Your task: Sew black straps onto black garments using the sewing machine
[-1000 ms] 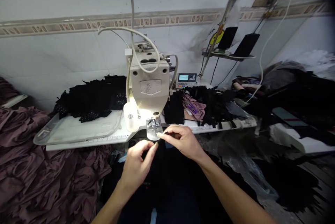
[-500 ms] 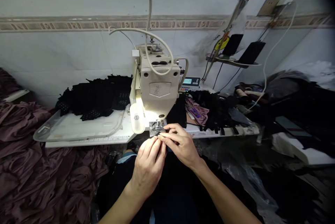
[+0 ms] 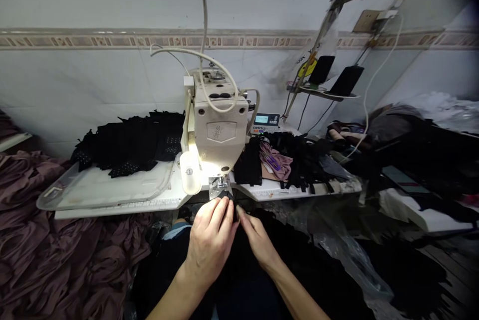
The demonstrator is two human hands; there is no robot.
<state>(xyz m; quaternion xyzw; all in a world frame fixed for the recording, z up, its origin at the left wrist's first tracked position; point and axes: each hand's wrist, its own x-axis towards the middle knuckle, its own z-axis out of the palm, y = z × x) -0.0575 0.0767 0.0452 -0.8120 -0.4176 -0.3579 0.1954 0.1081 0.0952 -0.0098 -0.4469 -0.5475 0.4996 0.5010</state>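
Note:
A white sewing machine (image 3: 220, 133) stands at the centre, its lamp lit over the needle area. A small piece of black fabric (image 3: 226, 195) lies at the presser foot and runs down between my hands. My left hand (image 3: 213, 240) is just below the needle plate, its fingers together and pressed on that fabric. Close beside it on the right, my right hand (image 3: 258, 240) pinches the fabric's edge between thumb and fingers. The fingertips of both hands are partly hidden.
Black fabric pieces (image 3: 130, 140) lie on the left of the machine table (image 3: 149, 204). Right of the machine are more black pieces and a mauve cloth (image 3: 276, 160). Thread cones (image 3: 346, 80) stand behind. Mauve fabric (image 3: 67, 260) is heaped at the left.
My right hand has moved down from the presser foot, and its fingers have drawn together. More black fabric shows at the foot. The view has shifted slightly.

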